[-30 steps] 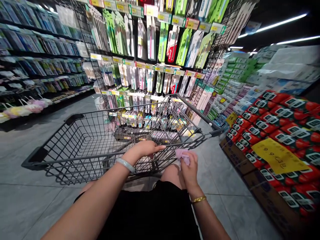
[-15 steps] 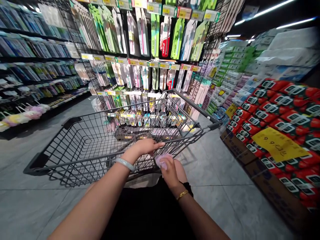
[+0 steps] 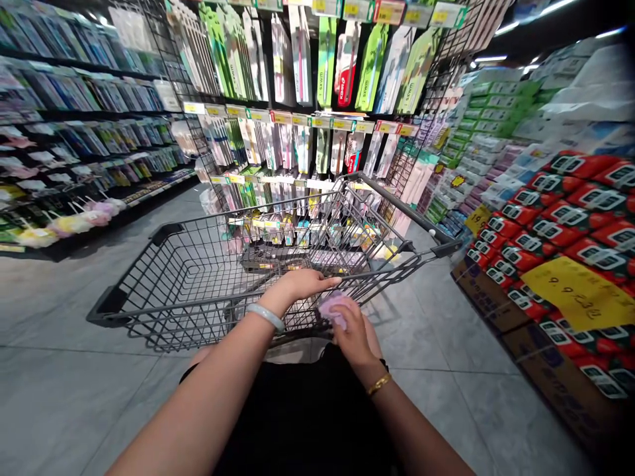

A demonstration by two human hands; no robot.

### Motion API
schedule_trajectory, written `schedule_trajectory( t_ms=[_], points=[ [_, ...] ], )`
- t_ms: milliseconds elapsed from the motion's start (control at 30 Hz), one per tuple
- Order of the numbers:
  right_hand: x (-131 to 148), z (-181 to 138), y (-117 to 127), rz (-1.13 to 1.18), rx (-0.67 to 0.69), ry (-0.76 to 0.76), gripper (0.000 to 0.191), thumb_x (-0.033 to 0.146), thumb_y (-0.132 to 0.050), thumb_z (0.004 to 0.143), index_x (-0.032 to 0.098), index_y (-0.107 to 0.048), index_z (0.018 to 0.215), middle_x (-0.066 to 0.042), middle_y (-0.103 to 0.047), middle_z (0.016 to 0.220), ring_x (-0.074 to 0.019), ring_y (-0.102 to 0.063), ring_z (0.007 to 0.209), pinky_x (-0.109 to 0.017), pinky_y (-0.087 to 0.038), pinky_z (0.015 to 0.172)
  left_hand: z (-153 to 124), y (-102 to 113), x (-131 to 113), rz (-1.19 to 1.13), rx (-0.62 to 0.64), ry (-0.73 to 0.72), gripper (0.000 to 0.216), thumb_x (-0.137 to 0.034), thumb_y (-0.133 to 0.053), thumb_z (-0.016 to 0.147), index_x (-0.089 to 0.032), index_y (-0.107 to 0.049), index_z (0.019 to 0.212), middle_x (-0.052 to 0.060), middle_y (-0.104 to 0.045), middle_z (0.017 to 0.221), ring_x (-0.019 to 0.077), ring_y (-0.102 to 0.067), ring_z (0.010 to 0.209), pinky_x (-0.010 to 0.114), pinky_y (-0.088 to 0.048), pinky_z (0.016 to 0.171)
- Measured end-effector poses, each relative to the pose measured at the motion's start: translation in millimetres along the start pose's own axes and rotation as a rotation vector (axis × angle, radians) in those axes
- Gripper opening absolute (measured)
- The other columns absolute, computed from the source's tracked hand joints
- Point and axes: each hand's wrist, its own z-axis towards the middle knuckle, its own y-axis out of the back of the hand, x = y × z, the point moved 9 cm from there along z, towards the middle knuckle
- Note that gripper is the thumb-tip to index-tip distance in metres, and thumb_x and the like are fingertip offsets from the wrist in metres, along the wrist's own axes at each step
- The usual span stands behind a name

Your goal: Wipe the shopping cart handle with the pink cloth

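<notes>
1. Along the near top rim of a dark grey wire-mesh shopping cart (image 3: 198,309), your left hand (image 3: 300,284) is grasping the bar, thumb lying along it, fingertips hidden.
2. Just right of that hand and slightly lower, your right hand (image 3: 353,330) is pinching a crumpled lilac cloth (image 3: 329,307); whether the cloth is touching the mesh, you cannot tell.
3. Around your left wrist, a pale rounded bangle (image 3: 265,315) is sitting; a gold-coloured bracelet (image 3: 379,384) is circling your right.
4. Beyond the cart, a black wire display rack (image 3: 452,49) is holding rows of narrow green, white and red packages (image 3: 326,66).
5. To the right, stacked glossy red packs (image 3: 555,213) are resting above brown cardboard boxes (image 3: 540,380), a yellow paper sign (image 3: 580,291) hanging across them.
</notes>
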Motion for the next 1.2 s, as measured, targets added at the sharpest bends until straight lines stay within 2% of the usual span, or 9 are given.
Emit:
schedule_trajectory(
  t_ms=[100,167,367,567,800,900,1067,1133,1200],
  points=[
    [19,28,44,-0.021,-0.185,0.030,0.034,0.009,-0.054,0.079,0.027,-0.062,0.108,-0.007,-0.050,0.120,-0.0229,-0.051,0.116,-0.045,-0.046,0.101,0,1,-2,0.002,-0.003,0.005,0.097,-0.090,-0.010,0.074,-0.022,-0.073,0.103,0.012,-0.073,0.109,0.0312,-0.066,0.103,0.037,-0.047,0.086],
    [23,35,55,-0.065,-0.233,0.053,0.033,0.009,-0.054,0.079,0.027,-0.062,0.106,-0.007,-0.049,0.119,-0.0230,-0.051,0.115,-0.046,-0.045,0.101,-2,3,-2,0.000,-0.016,0.037,0.101,-0.087,-0.003,0.076,-0.020,-0.073,0.104,0.013,-0.072,0.112,0.0318,-0.065,0.106,0.038,-0.046,0.090],
    [-1,16,22,-0.062,0.026,-0.023,0.033,0.007,-0.052,0.077,0.025,-0.066,0.102,-0.007,-0.055,0.112,-0.0219,-0.053,0.110,-0.042,-0.048,0.097,-9,7,-3,-0.013,-0.023,0.068,0.101,-0.085,0.002,0.078,-0.018,-0.072,0.100,0.016,-0.070,0.115,0.0326,-0.063,0.110,0.039,-0.045,0.093],
    [36,50,87,-0.115,-0.272,0.033,0.029,0.012,-0.056,0.081,0.025,-0.064,0.106,-0.008,-0.050,0.119,-0.0236,-0.050,0.115,-0.046,-0.043,0.102,-3,4,0,-0.039,-0.027,0.052,0.092,-0.081,-0.006,0.082,-0.018,-0.072,0.100,0.015,-0.070,0.115,0.0322,-0.063,0.109,0.038,-0.045,0.092],
    [51,59,52,-0.311,-0.094,0.078,0.048,0.002,-0.051,0.069,0.026,-0.066,0.108,-0.007,-0.049,0.124,-0.0269,-0.041,0.118,-0.048,-0.038,0.106,1,5,2,0.009,-0.039,0.048,0.062,-0.052,-0.018,0.092,-0.018,-0.069,0.100,0.013,-0.071,0.111,0.0277,-0.066,0.099,0.035,-0.047,0.084],
    [47,61,57,-0.270,-0.031,0.124,0.045,0.005,-0.053,0.070,0.027,-0.067,0.107,-0.006,-0.052,0.121,-0.0252,-0.044,0.115,-0.045,-0.040,0.103,0,6,3,0.012,-0.039,0.053,0.061,-0.049,-0.018,0.092,-0.017,-0.069,0.100,0.014,-0.071,0.110,0.0278,-0.065,0.098,0.036,-0.047,0.083],
    [29,63,111,-0.344,-0.341,-0.007,0.036,0.009,-0.052,0.075,0.024,-0.064,0.106,-0.008,-0.052,0.123,-0.0271,-0.046,0.117,-0.050,-0.038,0.103,-3,6,1,0.006,-0.036,0.061,0.060,-0.049,-0.018,0.092,-0.016,-0.069,0.101,0.015,-0.070,0.112,0.0296,-0.064,0.102,0.038,-0.046,0.086],
    [33,59,107,-0.371,-0.375,-0.024,0.037,0.010,-0.053,0.075,0.024,-0.063,0.108,-0.010,-0.049,0.128,-0.0288,-0.043,0.121,-0.052,-0.036,0.104,-3,6,1,-0.004,-0.034,0.068,0.060,-0.049,-0.019,0.092,-0.016,-0.069,0.101,0.016,-0.070,0.113,0.0306,-0.064,0.103,0.039,-0.046,0.086],
    [44,58,84,-0.375,-0.278,0.024,0.040,0.009,-0.054,0.074,0.025,-0.063,0.110,-0.010,-0.048,0.130,-0.0298,-0.039,0.125,-0.053,-0.035,0.106,-3,5,1,-0.018,-0.036,0.073,0.060,-0.049,-0.020,0.092,-0.015,-0.069,0.100,0.017,-0.070,0.113,0.0313,-0.064,0.104,0.040,-0.046,0.087]
  ],
)
